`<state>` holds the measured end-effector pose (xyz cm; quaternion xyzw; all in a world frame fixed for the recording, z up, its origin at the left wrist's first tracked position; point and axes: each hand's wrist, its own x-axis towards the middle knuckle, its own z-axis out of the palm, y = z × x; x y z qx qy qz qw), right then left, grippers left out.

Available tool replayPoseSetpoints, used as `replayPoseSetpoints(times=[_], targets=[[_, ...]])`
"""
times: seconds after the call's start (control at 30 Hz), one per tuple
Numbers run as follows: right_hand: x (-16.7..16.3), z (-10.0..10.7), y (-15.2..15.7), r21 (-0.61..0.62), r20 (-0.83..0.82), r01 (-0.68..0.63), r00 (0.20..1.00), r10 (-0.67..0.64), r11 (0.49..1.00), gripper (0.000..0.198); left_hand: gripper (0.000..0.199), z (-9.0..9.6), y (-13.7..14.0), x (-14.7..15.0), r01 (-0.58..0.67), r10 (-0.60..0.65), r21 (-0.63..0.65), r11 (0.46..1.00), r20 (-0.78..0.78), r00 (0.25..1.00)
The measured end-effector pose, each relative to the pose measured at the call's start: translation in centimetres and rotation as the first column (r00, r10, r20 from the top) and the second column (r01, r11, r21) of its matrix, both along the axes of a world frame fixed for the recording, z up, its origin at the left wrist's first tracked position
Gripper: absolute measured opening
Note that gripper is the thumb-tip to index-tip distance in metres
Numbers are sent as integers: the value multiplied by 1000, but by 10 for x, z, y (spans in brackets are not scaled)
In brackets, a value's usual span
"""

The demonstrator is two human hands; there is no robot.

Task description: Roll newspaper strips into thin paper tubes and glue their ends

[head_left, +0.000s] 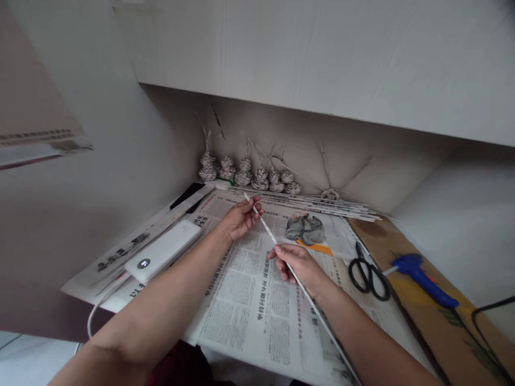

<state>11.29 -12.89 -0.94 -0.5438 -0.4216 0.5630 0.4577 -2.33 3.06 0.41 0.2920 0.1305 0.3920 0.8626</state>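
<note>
A long, thin rolled-paper stick [269, 231] slants across the newspaper from the upper left to the lower right, its near end running out of view. My left hand [242, 217] pinches it close to its far tip. Farther down, my right hand [296, 264] closes around the same stick with thumb and fingers. Under both hands lie newspaper sheets [237, 316] spread over the table. Beyond my left hand is a bundle of similar paper sticks [322, 203] along the back.
Several woven paper gourds [260, 179] line the back wall. Black-handled scissors [369, 279] and a blue glue gun [426, 279] with its cord lie right, on newspaper and cardboard [466, 316]. A white power bank [164, 251] with a cable is left. A white panel [322, 59] overhangs the back.
</note>
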Motion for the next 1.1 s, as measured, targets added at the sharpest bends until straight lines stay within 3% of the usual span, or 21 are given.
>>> replayPoseSetpoints(times=[0.37,0.53,0.6,0.67,0.73,0.83,0.9,1.03,1.1], targets=[[-1,1,-1,29,112,-13,994,10,999,39,15,2,1,1,-76,75,-34,997,-43,996],[2,3,-1,171,428,37,898,-108,985,37,16,2,7,0,-192,190,-92,977,-35,981],[2,2,-2,156,471,49,874,-118,987,40,16,3,9,0,-206,204,-107,973,-28,979],[1,1,-2,69,351,29,935,-52,997,44,18,4,9,-1,-193,193,-116,974,-13,981],[-2,2,-4,-16,105,-32,994,34,999,44,19,5,9,-2,-173,175,-125,977,5,985],[-3,4,-5,-60,-141,-133,982,124,989,42,20,7,8,-3,-153,156,-140,978,14,988],[-3,5,-6,-63,-76,-128,989,123,990,42,19,8,8,-3,-148,151,-147,978,7,988],[-2,5,-6,23,225,3,974,-8,1000,43,20,6,9,-3,-177,177,-146,973,-14,984],[-4,5,-7,-12,129,-31,991,32,999,43,22,6,9,-4,-172,172,-150,974,-13,985]])
